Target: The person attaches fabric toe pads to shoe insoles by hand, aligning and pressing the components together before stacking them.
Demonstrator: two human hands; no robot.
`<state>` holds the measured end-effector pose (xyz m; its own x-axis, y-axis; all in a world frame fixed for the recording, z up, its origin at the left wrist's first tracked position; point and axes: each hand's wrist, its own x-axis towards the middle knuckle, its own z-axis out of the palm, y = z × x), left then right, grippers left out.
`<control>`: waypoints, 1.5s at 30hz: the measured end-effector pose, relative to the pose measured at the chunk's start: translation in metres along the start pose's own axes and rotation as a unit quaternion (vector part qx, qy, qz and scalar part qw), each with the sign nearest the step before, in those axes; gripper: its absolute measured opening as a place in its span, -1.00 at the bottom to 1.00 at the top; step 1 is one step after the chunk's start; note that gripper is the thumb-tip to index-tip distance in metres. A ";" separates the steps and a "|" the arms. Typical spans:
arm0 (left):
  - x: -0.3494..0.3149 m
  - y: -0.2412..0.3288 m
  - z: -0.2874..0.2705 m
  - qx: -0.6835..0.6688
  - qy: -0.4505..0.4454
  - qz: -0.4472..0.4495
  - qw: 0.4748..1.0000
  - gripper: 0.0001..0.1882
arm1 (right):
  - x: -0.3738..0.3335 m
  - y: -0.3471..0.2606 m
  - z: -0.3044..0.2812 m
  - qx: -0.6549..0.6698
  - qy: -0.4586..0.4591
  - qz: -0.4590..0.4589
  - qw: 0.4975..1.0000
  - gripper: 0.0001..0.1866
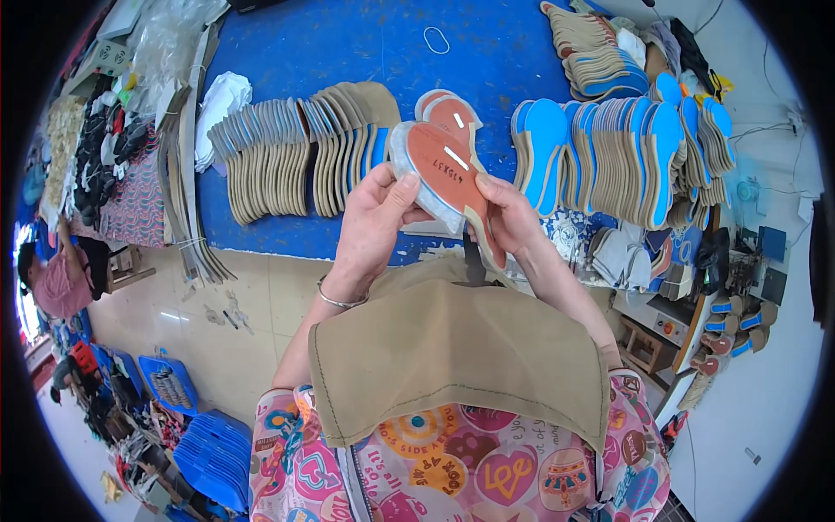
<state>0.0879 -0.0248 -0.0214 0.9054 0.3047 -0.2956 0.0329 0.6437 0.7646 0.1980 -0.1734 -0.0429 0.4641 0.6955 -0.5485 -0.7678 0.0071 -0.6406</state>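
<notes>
Both my hands hold a shoe insole (441, 165) up over the near edge of the table. Its underside has a reddish-brown board with a white strip and dark markings, and a pale grey fuzzy layer shows along its left rim. My left hand (370, 217) pinches the left rim, thumb on top. The narrower right part is gripped by my right hand (511, 216), its thumb pressed on the board near a tan edge. Just beyond lies a similar reddish-brown insole (450, 113), partly hidden by the held one.
A row of tan and grey insoles (270, 174) stands on the blue table (348, 43) at left. Rows of blue-faced insoles (613, 161) stand at right, with another stack (600, 61) behind. Blue crates (213, 457) sit on the floor at lower left. A person (61, 283) is at far left.
</notes>
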 end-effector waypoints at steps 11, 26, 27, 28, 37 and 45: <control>-0.004 -0.001 0.006 0.033 -0.004 0.005 0.999 -0.79 | 0.006 0.018 -0.026 0.136 -0.087 0.066 0.985 -0.55; -0.009 0.009 0.014 -0.027 -0.007 -0.021 0.999 -0.73 | 0.013 0.027 -0.050 0.166 -0.186 0.062 0.966 -0.49; -0.009 0.010 0.014 -0.027 -0.007 -0.021 0.999 -0.73 | 0.013 0.028 -0.050 0.178 -0.188 0.065 0.964 -0.47; -0.009 0.012 0.014 -0.027 -0.006 -0.026 0.999 -0.72 | 0.013 0.027 -0.049 0.178 -0.189 0.065 0.964 -0.47; -0.010 0.018 0.015 -0.014 0.007 -0.040 0.999 -0.72 | 0.012 0.023 -0.045 0.154 -0.189 0.036 0.969 -0.43; -0.010 0.017 0.013 -0.014 0.004 -0.045 0.999 -0.72 | 0.012 0.025 -0.049 0.147 -0.180 0.037 0.972 -0.45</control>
<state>0.0852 -0.0260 0.0016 0.8956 0.2501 -0.3679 0.1029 0.6881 0.7183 0.2056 -0.2005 -0.0921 0.2596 0.9074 -0.3304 -0.9105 0.1160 -0.3969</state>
